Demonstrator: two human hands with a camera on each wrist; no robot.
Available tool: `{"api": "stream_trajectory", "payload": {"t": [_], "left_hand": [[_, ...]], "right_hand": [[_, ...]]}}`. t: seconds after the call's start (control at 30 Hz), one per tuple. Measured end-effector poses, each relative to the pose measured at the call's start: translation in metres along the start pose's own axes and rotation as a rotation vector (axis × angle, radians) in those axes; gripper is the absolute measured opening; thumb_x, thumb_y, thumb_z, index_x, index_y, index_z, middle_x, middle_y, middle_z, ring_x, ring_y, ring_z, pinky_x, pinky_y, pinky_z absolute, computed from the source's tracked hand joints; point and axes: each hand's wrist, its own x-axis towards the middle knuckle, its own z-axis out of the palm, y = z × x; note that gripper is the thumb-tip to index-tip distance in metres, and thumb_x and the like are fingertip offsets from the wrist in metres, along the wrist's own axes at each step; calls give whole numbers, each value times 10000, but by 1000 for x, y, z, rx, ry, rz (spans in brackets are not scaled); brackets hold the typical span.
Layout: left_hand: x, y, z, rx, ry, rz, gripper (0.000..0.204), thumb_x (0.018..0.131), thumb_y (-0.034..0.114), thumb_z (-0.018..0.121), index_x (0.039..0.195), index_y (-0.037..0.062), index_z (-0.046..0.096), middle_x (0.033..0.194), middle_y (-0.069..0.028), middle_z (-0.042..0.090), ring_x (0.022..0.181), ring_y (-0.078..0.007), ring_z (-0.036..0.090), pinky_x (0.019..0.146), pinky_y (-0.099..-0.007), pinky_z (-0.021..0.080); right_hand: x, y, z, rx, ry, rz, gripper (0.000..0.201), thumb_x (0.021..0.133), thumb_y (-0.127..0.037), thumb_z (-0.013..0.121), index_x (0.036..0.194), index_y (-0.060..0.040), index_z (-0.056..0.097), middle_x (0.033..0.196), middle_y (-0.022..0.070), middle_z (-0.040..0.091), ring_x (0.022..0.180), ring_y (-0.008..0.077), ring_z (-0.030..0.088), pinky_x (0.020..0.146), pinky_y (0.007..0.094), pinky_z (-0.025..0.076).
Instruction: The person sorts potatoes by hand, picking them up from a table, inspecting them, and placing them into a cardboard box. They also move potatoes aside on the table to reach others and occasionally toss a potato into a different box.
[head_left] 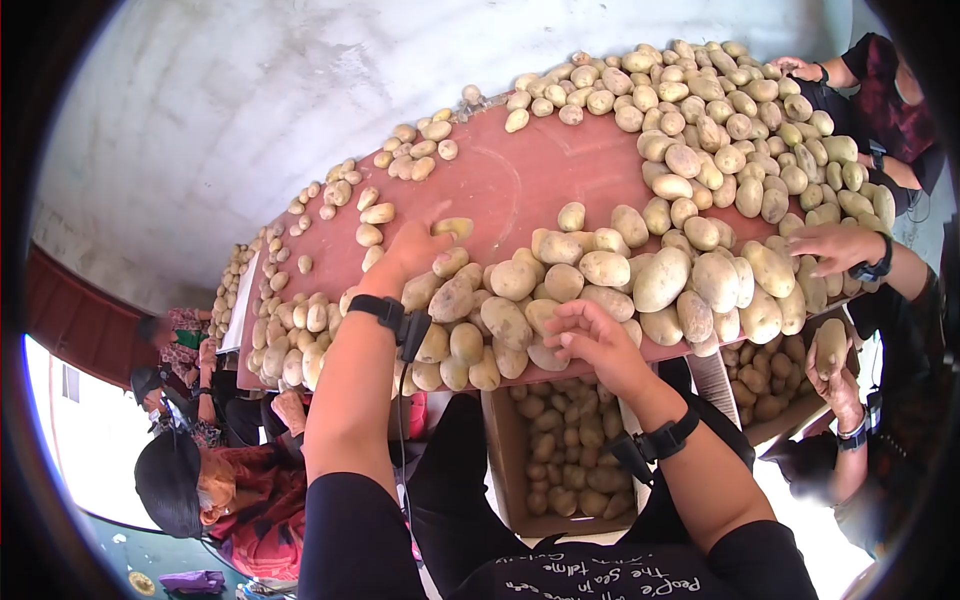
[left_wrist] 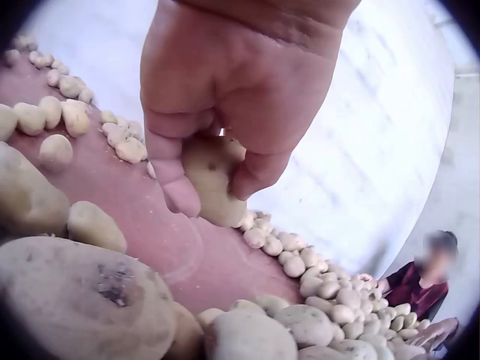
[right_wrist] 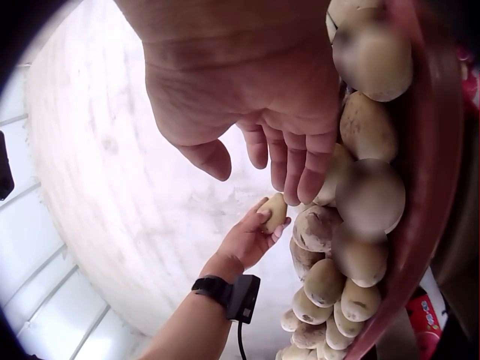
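Observation:
My left hand [head_left: 408,250] reaches over the red table [head_left: 490,160] and grips a yellowish potato [head_left: 455,227]. In the left wrist view, thumb and fingers pinch this potato [left_wrist: 214,180] from both sides, and a small dark spot marks its skin. My right hand [head_left: 600,345] is by the near edge of the table, beside the front row of potatoes [head_left: 605,268]. Its fingers hang loosely bent with nothing in them, as the right wrist view also shows. A large potato [left_wrist: 86,296] with a dark blemish lies close below my left wrist.
A big heap of potatoes [head_left: 740,130] covers the table's far right, with smaller groups along the wall side. Boxes of potatoes [head_left: 570,450] stand below the near edge. Other people sit at the left; at the right, another person's hand [head_left: 835,385] holds a potato.

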Motion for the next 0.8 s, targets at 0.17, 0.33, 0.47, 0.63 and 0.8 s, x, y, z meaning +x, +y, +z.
{"api": "stream_trajectory", "payload": {"t": [0.17, 0.33, 0.47, 0.63, 0.8], "left_hand": [[4, 12, 22, 387, 18, 6, 494, 833, 191, 644, 1301, 51, 573, 1048, -195, 688, 937, -327, 661, 835, -396, 503], [18, -8, 39, 584, -198, 31, 433, 871, 212, 597, 1270, 45, 593, 1048, -250, 662, 996, -383, 626, 882, -415, 479], [24, -33, 34, 502, -255, 129, 405, 889, 211, 560, 1255, 44, 604, 1037, -266, 657, 1003, -393, 621, 891, -420, 475], [0, -11, 21, 471, -117, 98, 393, 878, 193, 566, 1240, 43, 611, 1084, -253, 655, 1040, -403, 607, 919, -401, 466], [-43, -14, 8, 301, 57, 255, 356, 893, 153, 570, 1219, 16, 611, 1186, -200, 642, 1120, -303, 600, 976, -365, 449]], "right_hand": [[-1, -2, 0, -1, -5, 42, 265, 926, -73, 554, 1189, -46, 529, 1150, 83, 599, 1054, 179, 594, 843, 299, 512], [1, -1, -2, -13, 28, 0, 210, 930, -66, 555, 1135, -21, 559, 1077, 62, 614, 977, 137, 592, 804, 277, 500], [2, -1, -1, -3, 52, -28, 196, 928, -68, 565, 1117, -16, 566, 1033, 43, 621, 883, 101, 566, 759, 258, 483], [2, -7, 0, -38, 96, -37, 168, 925, -64, 567, 1087, -22, 576, 1007, 25, 618, 837, 84, 540, 750, 240, 466], [3, -1, -8, -45, 109, -40, 147, 935, -89, 560, 1068, -34, 589, 997, 15, 627, 853, 79, 553, 760, 238, 463]]}}
